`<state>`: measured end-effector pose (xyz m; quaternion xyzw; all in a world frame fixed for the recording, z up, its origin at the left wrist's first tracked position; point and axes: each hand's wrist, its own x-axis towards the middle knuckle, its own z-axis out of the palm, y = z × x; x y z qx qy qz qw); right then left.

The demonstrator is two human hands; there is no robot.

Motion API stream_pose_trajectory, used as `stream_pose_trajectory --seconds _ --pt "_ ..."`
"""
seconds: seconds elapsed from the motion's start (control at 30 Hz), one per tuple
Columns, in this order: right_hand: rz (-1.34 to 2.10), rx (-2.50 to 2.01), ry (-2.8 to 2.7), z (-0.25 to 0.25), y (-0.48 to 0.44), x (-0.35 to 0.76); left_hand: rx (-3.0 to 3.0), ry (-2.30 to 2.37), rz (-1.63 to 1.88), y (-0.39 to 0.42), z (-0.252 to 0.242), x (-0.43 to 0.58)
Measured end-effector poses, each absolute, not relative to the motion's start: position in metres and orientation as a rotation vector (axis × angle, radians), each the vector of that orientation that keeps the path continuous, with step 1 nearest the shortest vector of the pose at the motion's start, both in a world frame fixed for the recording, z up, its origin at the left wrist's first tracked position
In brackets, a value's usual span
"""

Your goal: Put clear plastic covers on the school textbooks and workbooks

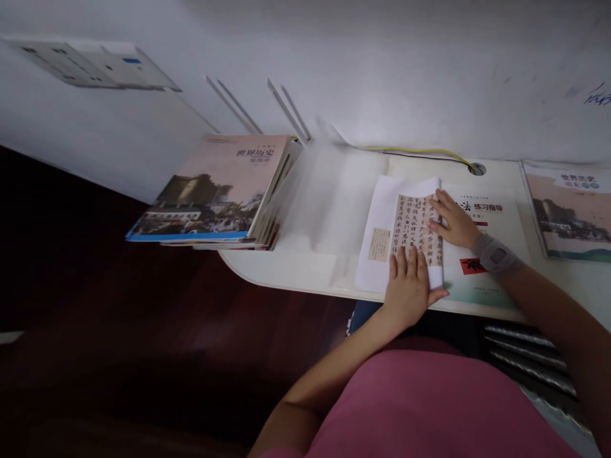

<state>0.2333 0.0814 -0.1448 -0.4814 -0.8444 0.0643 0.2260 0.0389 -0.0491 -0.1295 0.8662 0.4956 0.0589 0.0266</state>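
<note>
A: While you sit close to the desk [286, 270], your pink shirt [429, 407] fills the bottom of the view. Just past it, your left hand [408, 287] lies flat on the near end of the folded paper [415, 219]. Its fingers are straight and side by side, and the thumb sticks out to the right.

B: Yes, and it grips nothing. It only presses down. The paper is white, with a brown page of dark writing on it.

A: A bit further out, your right hand [453, 222] lies flat too, on the paper's right edge. Its fingers are spread out and it holds nothing.

B: You wear a grey band [496, 256] on that wrist. Your two hands are near each other but do not touch.

A: Partly under the paper lies a pale book [501, 216], with a red mark near your wrist.

B: Just left of the paper you have something clear and shiny [329, 197] on the desk. It is too blurry to tell what it is.

A: Further left, a stack of books [214, 191] hangs over the desk's edge, above the dark floor [119, 331]. The top one shows buildings.

B: Far to your right lies another book [573, 210].

A: At the back, a yellow cable [415, 151] runs along the white wall [382, 63] to a small hole [477, 169] in the desk.
</note>
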Motion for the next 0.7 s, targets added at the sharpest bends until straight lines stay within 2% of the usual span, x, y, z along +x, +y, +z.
stream_pose_trajectory --seconds 0.7 --pt "0.147 -1.328 -2.408 -0.144 0.081 0.233 2.701 1.497 0.245 -0.048 -0.141 0.043"
